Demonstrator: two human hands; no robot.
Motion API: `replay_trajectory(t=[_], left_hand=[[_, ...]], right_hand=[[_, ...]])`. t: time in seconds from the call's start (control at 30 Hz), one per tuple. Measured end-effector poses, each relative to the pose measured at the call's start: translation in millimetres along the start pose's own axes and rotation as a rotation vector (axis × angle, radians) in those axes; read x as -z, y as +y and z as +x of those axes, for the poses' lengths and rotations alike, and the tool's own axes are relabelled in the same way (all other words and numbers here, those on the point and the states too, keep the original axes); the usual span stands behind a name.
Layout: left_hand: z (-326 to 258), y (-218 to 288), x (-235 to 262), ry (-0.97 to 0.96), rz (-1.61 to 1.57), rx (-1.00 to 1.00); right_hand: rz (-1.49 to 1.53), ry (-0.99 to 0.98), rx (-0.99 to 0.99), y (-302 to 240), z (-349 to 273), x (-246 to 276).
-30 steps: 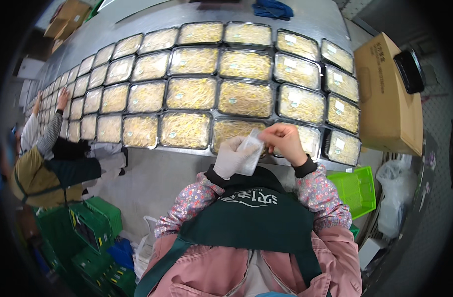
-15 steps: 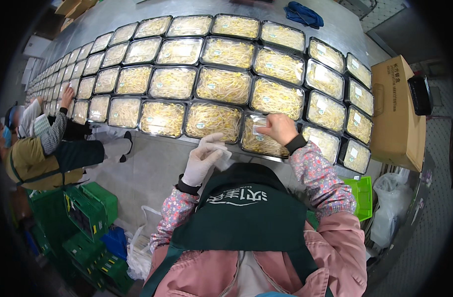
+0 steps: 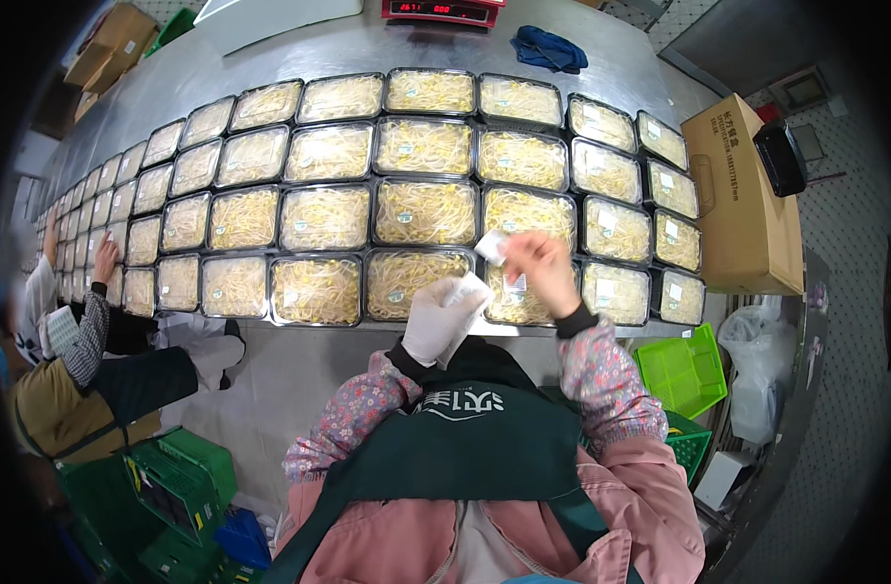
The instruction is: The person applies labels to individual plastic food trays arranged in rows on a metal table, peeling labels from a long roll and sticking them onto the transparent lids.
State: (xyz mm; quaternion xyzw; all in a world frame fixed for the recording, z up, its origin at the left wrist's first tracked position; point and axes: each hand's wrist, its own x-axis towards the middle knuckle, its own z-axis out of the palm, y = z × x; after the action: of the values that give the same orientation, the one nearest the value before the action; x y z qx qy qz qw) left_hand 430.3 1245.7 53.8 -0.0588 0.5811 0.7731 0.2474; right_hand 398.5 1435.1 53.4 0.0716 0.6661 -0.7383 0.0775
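Note:
In its white glove, my left hand (image 3: pixel 434 319) grips a small white sheet of labels (image 3: pixel 470 295) at the near edge of the table. My bare right hand (image 3: pixel 543 273) pinches a white label (image 3: pixel 491 246) between thumb and fingertips, slightly blurred by motion. Both hands hover over the nearest row of lidded trays. Beneath the right hand lies a black tray of bean sprouts (image 3: pixel 509 307) with a white label on its clear lid, partly hidden by the hand. Left of it, another bean sprout tray (image 3: pixel 407 273) carries a small round sticker and is partly covered by my glove.
Several rows of similar trays cover the metal table (image 3: pixel 368 44). A red scale (image 3: pixel 441 12), a white bin (image 3: pixel 270 19) and a blue cloth (image 3: pixel 550 49) are at the back. Right stands a cardboard box (image 3: pixel 742 195); left, a co-worker's hand (image 3: pixel 106 258) touches trays. Green crates (image 3: pixel 178 477) stand below.
My right hand has lifted from the tray, where a label now lies, and holds another label beside the sheet. My left hand has moved right and up with the sheet. The view has shifted.

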Motion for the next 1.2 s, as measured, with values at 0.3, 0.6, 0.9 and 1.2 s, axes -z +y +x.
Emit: replay_trajectory(t=[0.3, 0.6, 0.9, 1.2], left_hand=[[41.4, 1.4, 6.9, -0.109, -0.021, -0.054], [91.9, 18.8, -23.2, 0.193, -0.013, -0.086], [115.5, 11.4, -33.7, 0.05, -0.01, -0.069], [139.8, 16.5, -19.6, -0.002, -0.067, -0.115]], right_hand=[[-1.091, -0.028, 0.109, 29.8, 104.7, 68.7], [-0.514, -0.153, -0.151, -1.9, 88.1, 78.4], [-0.183, 0.073, 0.001, 1.9, 156.2, 86.9], [-1.306, 0.02, 0.165, -2.5, 227.9, 96.1]])
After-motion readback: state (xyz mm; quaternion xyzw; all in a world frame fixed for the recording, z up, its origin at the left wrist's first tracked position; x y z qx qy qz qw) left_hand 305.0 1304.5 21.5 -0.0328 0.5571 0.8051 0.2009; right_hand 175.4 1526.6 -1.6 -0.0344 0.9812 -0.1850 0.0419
